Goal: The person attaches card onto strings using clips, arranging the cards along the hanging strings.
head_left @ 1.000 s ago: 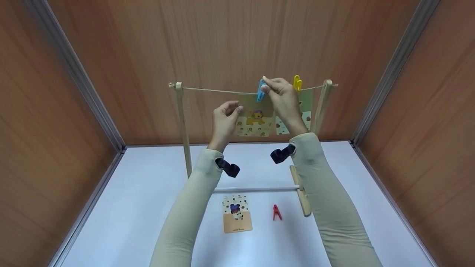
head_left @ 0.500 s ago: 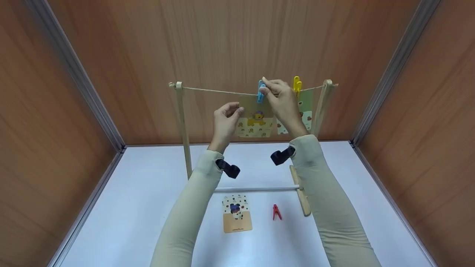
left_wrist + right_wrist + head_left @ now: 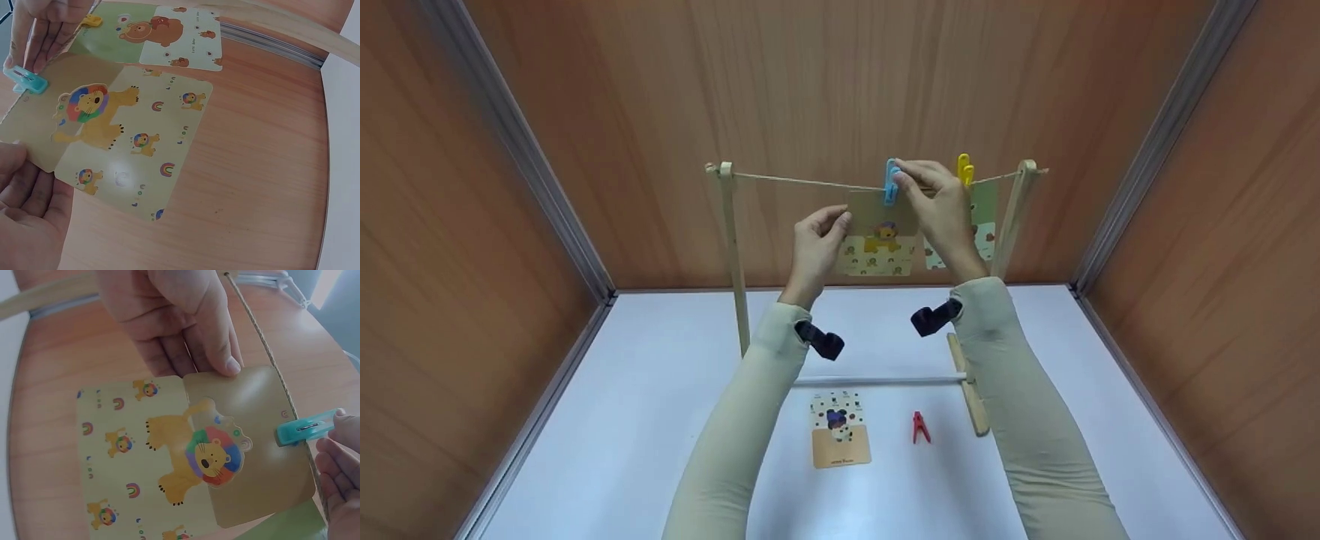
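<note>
A lion card (image 3: 880, 247) hangs at the rope (image 3: 810, 182), its top edge under a blue clothespin (image 3: 891, 184). My left hand (image 3: 817, 244) pinches the card's left edge between thumb and fingers, as the right wrist view also shows. With thumb and fingertips my right hand (image 3: 941, 206) grips the handle end of the blue clothespin, whose jaws sit over rope and card edge. To the right, a bear card (image 3: 163, 36) hangs from a yellow clothespin (image 3: 965, 171), partly hidden behind my right hand in the head view.
Two wooden posts (image 3: 733, 255) carry the rope, joined low down by a white rod (image 3: 885, 380). On the white table (image 3: 660, 420) lie another card (image 3: 840, 431) and a red clothespin (image 3: 921, 427). Wood-grain panels (image 3: 840, 82) stand behind and at both sides.
Both hands keep their holds on the lion card and the blue clothespin. The clothespin turns slightly more upright, and the scene shifts a little in the head view.
</note>
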The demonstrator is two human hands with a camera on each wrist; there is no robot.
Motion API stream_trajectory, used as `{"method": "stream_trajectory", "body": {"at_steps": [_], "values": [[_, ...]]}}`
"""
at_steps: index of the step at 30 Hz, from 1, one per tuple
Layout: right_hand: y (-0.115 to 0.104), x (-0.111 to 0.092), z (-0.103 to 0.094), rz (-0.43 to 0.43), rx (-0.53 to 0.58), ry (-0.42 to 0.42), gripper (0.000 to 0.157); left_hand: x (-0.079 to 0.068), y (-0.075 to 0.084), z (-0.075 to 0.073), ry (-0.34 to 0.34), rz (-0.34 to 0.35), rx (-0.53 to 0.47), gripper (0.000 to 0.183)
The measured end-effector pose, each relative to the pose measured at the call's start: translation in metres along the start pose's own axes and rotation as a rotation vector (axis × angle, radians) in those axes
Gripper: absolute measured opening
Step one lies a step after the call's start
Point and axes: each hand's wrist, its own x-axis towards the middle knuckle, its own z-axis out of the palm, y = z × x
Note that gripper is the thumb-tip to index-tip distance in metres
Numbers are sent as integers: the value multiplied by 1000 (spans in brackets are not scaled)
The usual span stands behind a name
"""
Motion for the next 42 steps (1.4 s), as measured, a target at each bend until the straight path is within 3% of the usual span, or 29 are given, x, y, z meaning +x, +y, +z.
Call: {"method": "stream_trajectory", "body": {"at_steps": [14,25,35,42], "values": [[8,-10,-4,-81,165,81,29,-2,-3,-3,-74,1,-95,28],[31,-33,-8,60,197,6,33,-19,-20,-15,-137,-43,-61,33],[59,-61,-11,197,223,-38,36,-43,-56,-25,-89,-173,-51,32],[77,-82,-13,331,220,-69,45,-59,-82,-34,-77,-177,-33,34]]}}
